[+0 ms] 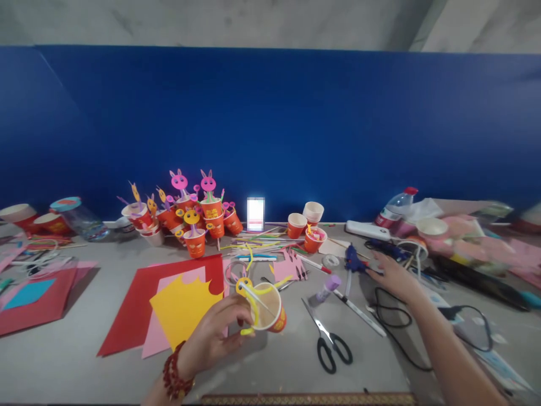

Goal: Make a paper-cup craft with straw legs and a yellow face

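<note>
In my left hand [224,324] is a red paper cup [276,320], tipped so that its mouth faces me. The fingers are closed at its rim, beside a bent yellow pipe cleaner [256,310]. A yellow face with eyes [244,286] and a thin white stick [262,301] show at the cup's mouth. My right hand [391,277] reaches out with fingers apart, close to a blue glue gun [353,259]; whether the fingertips touch it I cannot tell. Between the hands lie black-handled scissors [327,338] and a purple-capped glue stick [327,288].
Red, pink and yellow paper sheets [186,304] lie left of the cup. Decorated cups [196,245] with several faces stand behind. Pipe cleaners [266,239], a marker [359,314], a tape roll [330,260] and a looped black cable [393,324] are nearby. A bottle [395,208] stands back right.
</note>
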`<state>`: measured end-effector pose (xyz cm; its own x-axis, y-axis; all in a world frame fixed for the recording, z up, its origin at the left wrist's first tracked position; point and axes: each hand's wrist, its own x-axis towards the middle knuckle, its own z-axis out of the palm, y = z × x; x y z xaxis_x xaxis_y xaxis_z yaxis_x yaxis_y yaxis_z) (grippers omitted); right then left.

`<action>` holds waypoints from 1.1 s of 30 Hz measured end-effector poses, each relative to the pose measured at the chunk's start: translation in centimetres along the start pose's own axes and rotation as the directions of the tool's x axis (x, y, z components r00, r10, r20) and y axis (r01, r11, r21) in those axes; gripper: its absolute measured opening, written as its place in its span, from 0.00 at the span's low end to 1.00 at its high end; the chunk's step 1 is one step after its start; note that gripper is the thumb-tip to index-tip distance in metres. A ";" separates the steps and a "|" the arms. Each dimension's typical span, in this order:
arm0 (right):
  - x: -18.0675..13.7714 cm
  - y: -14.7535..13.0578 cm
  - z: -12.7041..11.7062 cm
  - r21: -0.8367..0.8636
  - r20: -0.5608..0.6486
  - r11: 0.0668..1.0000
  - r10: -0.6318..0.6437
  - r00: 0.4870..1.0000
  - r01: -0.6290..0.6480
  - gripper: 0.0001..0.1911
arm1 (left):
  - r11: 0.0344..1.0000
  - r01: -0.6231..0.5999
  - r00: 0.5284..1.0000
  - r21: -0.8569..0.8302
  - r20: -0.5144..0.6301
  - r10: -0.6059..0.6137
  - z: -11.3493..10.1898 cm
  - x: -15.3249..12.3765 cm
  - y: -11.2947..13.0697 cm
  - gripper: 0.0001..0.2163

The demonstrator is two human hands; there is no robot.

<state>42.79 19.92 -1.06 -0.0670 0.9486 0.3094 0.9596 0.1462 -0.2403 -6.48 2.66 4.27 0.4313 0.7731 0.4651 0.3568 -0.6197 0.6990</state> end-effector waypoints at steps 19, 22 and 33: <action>-12.6 -26.5 0.7 0.889 -0.069 0.430 -0.212 0.975 0.157 0.13 | 0.991 0.043 0.998 -0.125 -0.042 -0.049 -0.3 -0.3 0.0 0.04; -11.7 -26.7 1.2 0.975 0.129 0.210 -0.274 0.953 -0.072 0.23 | 0.979 0.053 0.997 -0.196 -0.040 -0.062 -0.6 0.0 -0.8 0.05; -8.6 -28.2 5.1 0.892 0.269 -0.223 -0.438 0.858 -0.393 0.36 | 0.906 0.016 1.000 -0.423 -0.008 -0.021 -1.9 2.2 -4.3 0.12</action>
<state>14.96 9.09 -1.63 -0.5513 0.8251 0.1236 -0.4311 -0.1549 -0.8889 -8.61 7.32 3.33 0.4172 0.7871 0.4543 -0.0204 -0.4917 0.8705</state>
